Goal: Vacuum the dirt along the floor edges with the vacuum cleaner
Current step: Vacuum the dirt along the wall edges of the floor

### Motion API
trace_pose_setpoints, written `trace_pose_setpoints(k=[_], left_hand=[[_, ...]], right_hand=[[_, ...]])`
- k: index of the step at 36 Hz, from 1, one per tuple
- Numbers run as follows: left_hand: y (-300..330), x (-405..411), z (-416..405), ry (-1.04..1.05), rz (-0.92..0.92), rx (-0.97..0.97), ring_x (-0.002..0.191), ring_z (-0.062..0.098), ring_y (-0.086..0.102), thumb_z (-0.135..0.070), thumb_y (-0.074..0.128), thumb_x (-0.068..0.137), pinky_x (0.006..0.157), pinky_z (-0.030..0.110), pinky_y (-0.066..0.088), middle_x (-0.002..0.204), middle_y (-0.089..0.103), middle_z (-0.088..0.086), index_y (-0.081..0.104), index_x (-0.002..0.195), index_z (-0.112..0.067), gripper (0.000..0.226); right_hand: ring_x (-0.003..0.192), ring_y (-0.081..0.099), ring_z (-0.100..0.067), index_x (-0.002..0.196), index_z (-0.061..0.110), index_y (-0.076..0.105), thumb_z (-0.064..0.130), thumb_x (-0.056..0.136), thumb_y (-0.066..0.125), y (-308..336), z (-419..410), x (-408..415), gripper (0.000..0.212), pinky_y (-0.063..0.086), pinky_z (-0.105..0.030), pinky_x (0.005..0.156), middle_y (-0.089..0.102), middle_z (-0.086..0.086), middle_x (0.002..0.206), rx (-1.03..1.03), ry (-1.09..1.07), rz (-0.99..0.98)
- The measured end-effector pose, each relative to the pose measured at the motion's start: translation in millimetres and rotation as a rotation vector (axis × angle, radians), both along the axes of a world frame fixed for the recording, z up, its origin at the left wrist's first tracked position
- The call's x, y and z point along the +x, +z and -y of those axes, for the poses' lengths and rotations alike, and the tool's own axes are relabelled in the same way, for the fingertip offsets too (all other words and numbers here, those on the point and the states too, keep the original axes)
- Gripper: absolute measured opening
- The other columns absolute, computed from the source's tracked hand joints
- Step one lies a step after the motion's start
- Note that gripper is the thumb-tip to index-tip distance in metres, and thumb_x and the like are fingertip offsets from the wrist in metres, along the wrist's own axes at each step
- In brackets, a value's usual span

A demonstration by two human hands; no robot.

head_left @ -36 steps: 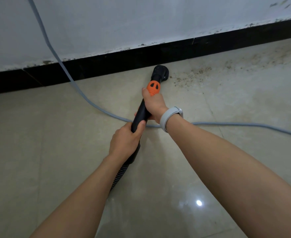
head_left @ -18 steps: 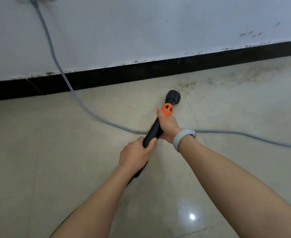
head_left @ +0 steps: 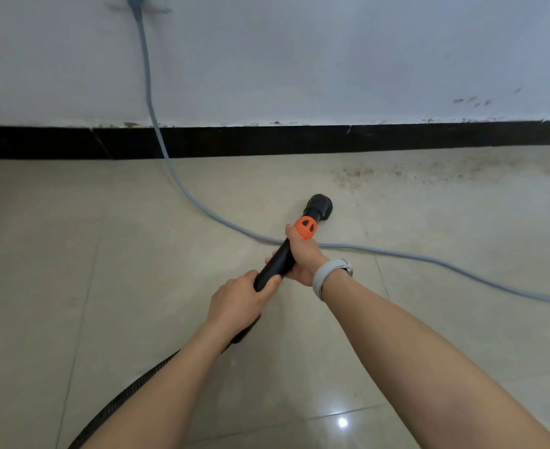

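Now, hands: left hand (head_left: pixel 239 301) and right hand (head_left: pixel 301 254) both clamped on black plastic vacuum wand (head_left: pixel 275 265).
Nozzle: round black brush head (head_left: pixel 319 205) on beige tiled floor (head_left: pixel 105 254), near scattered brown dirt (head_left: pixel 351 175).

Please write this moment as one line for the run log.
stage: vacuuming floor edge | left hand: gripping vacuum wand | right hand: gripping wand below orange collar | nozzle: short of dirt

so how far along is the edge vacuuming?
Done: floor along the black skirting left of the grey cable looks clean. In hand: both hands, left hand and right hand, grip the vacuum wand; nozzle down on the tile. Left: dirt band along the wall.
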State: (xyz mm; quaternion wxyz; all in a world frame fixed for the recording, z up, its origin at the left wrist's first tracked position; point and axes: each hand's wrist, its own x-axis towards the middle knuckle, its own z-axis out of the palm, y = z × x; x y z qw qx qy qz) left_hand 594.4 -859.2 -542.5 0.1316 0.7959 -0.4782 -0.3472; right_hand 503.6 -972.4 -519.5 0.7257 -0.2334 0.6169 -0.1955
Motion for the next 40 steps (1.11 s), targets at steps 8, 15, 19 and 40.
trace_pose_setpoints(k=[8,15,19,40], left_hand=[[11,35,-27,-0.053,0.069,0.027,0.078,0.027,0.063,-0.067,0.042,0.087,0.066,0.033,0.045,0.079,0.067,0.003,0.047,0.074,-0.023,0.046],[10,14,-34,-0.182,0.063,0.045,0.078,0.026,0.060,-0.066,0.044,0.087,0.064,0.033,0.041,0.076,0.063,0.000,0.046,0.073,-0.023,0.045],[9,-3,-20,-0.244,0.048,0.050,0.078,0.026,0.060,-0.066,0.043,0.087,0.063,0.032,0.039,0.075,0.062,-0.001,0.045,0.073,-0.024,0.044],[13,8,60,0.074,0.092,-0.070,0.080,0.030,0.060,-0.068,0.036,0.089,0.071,0.035,0.048,0.081,0.064,0.004,0.053,0.079,-0.021,0.052]], right_hand=[[0.072,0.061,-0.032,0.116,0.010,0.038,0.035,0.099,0.049,-1,-34,22,0.033,0.053,-0.042,0.061,0.053,-0.014,0.083,0.057,-0.026,0.107],[0.076,0.061,-0.034,0.104,0.011,0.040,0.036,0.099,0.049,-15,-48,-11,0.028,0.052,-0.043,0.062,0.054,-0.016,0.085,0.076,-0.142,0.082],[0.075,0.061,-0.034,0.114,0.010,0.038,0.036,0.099,0.048,-18,-41,-32,0.032,0.051,-0.043,0.062,0.054,-0.016,0.086,0.060,-0.207,0.050],[0.070,0.058,-0.030,0.114,0.007,0.034,0.038,0.099,0.048,7,64,18,0.037,0.050,-0.037,0.052,0.051,-0.015,0.084,-0.023,0.066,0.093]])
